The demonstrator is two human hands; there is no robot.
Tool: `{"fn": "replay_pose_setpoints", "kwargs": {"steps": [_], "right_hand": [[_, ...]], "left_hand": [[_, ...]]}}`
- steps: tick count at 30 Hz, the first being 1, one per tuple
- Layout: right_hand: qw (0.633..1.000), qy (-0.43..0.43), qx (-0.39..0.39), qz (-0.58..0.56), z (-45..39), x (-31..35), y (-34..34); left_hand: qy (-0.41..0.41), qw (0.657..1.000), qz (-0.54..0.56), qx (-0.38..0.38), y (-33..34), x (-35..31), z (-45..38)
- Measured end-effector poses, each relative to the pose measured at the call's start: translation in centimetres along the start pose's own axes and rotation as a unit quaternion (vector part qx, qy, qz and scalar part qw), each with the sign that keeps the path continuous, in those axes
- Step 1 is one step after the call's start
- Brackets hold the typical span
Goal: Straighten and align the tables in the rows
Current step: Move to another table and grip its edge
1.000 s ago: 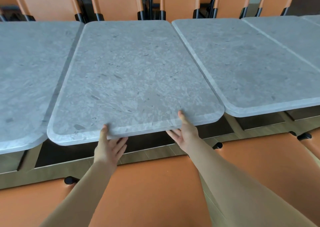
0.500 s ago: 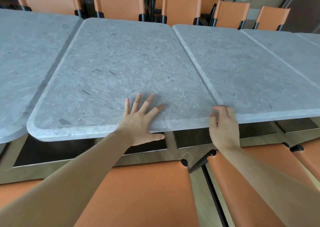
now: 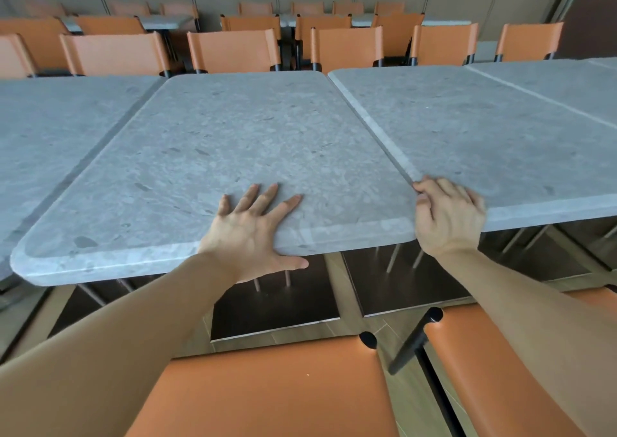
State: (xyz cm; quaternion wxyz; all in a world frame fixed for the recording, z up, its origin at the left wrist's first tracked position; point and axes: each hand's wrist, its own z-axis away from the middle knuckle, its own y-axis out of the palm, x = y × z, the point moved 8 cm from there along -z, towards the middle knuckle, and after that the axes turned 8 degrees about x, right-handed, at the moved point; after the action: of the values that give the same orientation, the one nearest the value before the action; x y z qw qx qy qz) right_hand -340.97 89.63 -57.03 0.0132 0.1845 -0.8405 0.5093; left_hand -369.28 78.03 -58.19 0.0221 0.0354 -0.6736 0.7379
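A row of grey stone-look tables runs across the view. The middle table (image 3: 240,149) lies straight ahead, its near edge towards me. My left hand (image 3: 253,232) rests flat on that near edge, fingers spread on top and thumb under the rim. My right hand (image 3: 447,216) is curled over the near left corner of the right table (image 3: 494,129), right at the seam where the two tops meet. The left table (image 3: 56,129) sits slightly apart from the middle one, with a narrow gap between them.
Orange chair backs (image 3: 277,386) press close below my arms on the near side. More orange chairs (image 3: 233,50) line the far side, with further tables behind. Dark square table bases (image 3: 273,309) stand on the floor under the tops. Another table (image 3: 567,82) continues the row at far right.
Both hands left the middle table's near edge. The left now lies flat on top; the right shifted to the neighbouring table's corner. The view has lifted, showing more of the room.
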Motion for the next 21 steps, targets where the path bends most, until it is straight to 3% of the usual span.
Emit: {"fn": "replay_pose_setpoints", "kwargs": {"steps": [11,21], "right_hand": [[0.999,-0.014,-0.032,0.005,0.0,-0.05,0.25],[1.0,-0.006,-0.011,-0.001,-0.03,0.37,-0.2]], "left_hand": [[0.02,0.999,-0.036,0.008,0.41,-0.08,-0.31],[0.032,0.999,-0.031,0.017,0.19,-0.12,-0.4]]}}
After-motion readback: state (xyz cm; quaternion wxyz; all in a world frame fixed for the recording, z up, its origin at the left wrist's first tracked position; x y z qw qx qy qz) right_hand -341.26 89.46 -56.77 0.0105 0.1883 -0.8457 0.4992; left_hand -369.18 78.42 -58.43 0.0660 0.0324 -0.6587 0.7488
